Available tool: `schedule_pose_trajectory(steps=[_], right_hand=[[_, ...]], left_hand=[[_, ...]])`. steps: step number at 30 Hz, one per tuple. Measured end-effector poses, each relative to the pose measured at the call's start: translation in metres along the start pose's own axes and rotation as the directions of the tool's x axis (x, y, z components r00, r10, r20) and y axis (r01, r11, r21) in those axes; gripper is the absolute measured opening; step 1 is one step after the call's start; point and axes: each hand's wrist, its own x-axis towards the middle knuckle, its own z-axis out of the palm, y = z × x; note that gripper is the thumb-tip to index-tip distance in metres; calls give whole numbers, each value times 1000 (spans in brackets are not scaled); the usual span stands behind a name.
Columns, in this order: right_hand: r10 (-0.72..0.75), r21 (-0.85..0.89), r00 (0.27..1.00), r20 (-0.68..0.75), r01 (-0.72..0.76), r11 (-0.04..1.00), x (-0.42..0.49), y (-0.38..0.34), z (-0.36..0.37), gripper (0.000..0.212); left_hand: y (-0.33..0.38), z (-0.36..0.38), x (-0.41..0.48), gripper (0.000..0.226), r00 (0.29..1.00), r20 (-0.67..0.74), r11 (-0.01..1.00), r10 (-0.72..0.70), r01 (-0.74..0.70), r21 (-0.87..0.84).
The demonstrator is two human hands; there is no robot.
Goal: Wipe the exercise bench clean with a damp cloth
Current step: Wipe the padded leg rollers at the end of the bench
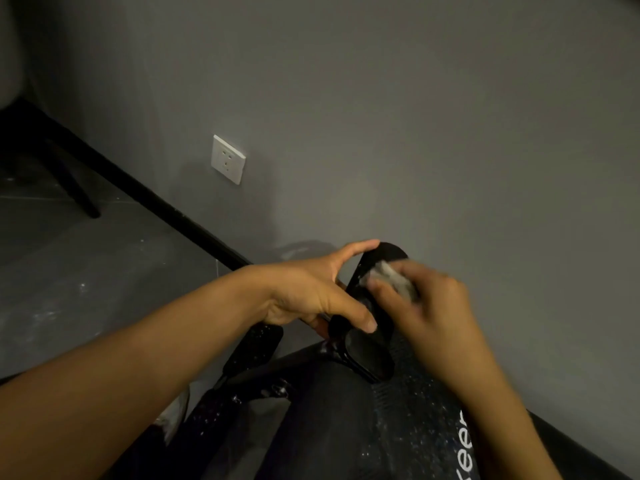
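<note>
2 bare hands meet on an upright black pad (379,336) at the far end of the exercise bench (398,427), close to the grey wall (415,116). The left hand (311,292) comes in from the lower left on a long, nearly straight forearm and grips the pad from its left edge: the index finger stretches up to the pad's rounded top, the thumb lies across the front face, and the other fingers curl out of sight behind. The right hand (433,306) reaches in from the lower right, wrist bent and knuckles up, its fingers curled over a small bunched grey cloth (394,280) that it presses against the pad's upper front face; this hand and the cloth are blurred. Below the hands the bench's dark surface runs toward the camera, speckled with pale flecks, with white lettering (465,441) partly visible on its right side. 1 more dusty black pad (256,348) sits lower left of the gripped one. A white wall socket (228,159) is mounted above a black skirting board (156,199), and a dark chair leg (79,192) stands on the grey floor (86,271) at far left.
</note>
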Motion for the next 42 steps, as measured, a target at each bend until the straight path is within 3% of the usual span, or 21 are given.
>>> schedule_pose_trajectory(steps=[3, 8, 10, 12, 14, 20, 24, 29, 32, 37, 42], right_hand=[[20, 177, 998, 61, -30, 984, -26, -4, 0, 6], [20, 28, 985, -174, -15, 999, 15, 22, 6, 10], [46, 27, 976, -213, -41, 999, 33, 28, 6, 21], [61, 68, 973, -223, -46, 997, 34, 26, 7, 16], [61, 133, 978, -197, -34, 990, 19, 19, 7, 3], [47, 363, 999, 2, -44, 931, -48, 0, 5, 11], [13, 169, 998, -57, -3, 986, -25, 12, 4, 10], [45, 137, 983, -176, -21, 990, 6, 17, 9, 12], [82, 241, 987, -140, -46, 970, -13, 10, 9, 13], [152, 435, 988, -21, -128, 891, -53, 8, 4, 16], [94, 317, 990, -104, -56, 947, -37, 19, 7, 18]], left_hand=[[0, -1, -1, 113, 1000, 23, 1000, -9, 8, 24], [4, -4, 0, 111, 999, 38, 999, -19, 18, 38], [5, -6, 0, 112, 998, 51, 999, -27, 25, 44], [5, -8, -1, 113, 997, 72, 998, -38, 34, 50], [5, -11, -1, 113, 993, 105, 998, -46, 41, 43], [1, -15, 0, 111, 971, 236, 998, -31, 43, -47], [-11, -2, 5, 110, 979, 194, 974, 53, -8, -226], [-17, 4, 3, 110, 990, 123, 957, 73, -35, -289], [-13, 7, 3, 110, 995, 84, 970, 52, -30, -241], [-2, 21, 8, 116, 997, -53, 998, 61, -61, 18], [6, 6, 6, 114, 997, 71, 998, -10, 5, 64]])
